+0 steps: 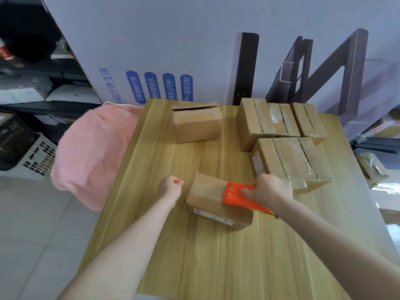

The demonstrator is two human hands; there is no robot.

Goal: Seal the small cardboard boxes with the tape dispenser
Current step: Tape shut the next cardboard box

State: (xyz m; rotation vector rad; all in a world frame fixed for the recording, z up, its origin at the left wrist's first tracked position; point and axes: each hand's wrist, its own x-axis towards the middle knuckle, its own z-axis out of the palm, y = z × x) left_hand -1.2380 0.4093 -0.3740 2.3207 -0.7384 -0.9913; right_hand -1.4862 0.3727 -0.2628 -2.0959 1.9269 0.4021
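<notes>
Box point(207, 200): front-ctr of table point(194, 267), flaps down, seam running left-right across top; label on near face.
Dispenser point(234, 194): orange, flat on box top, over right part of seam; rear end overhangs box's right edge.
Right hand point(269, 189): fingers curled round dispenser body; thumb hidden. Grip looks firm.
Left hand point(171, 187): closed fist, holds nothing, just beside box's left end; not touching it, as far as visible.
Tape on seam: cannot tell, too fine to see.
Step (judged): running tape along this box's seam.
Method rec.: open left hand & brace box flat at left end, else box may slide w/ the pull. Keep dispenser low & centred on seam. Carry tape over both ends onto side faces. Press down, then tilt to cut.
Risk: unbraced box skews; tape lands off seam or wrinkles.
Other stock: back box point(197, 126), flaps part open, no tape seen; sealed boxes point(287, 156) grouped at right, near work.
Progress (judged): most done; two left incl. this one.
Misc: pink cloth point(91, 152) at table's left edge.
</notes>
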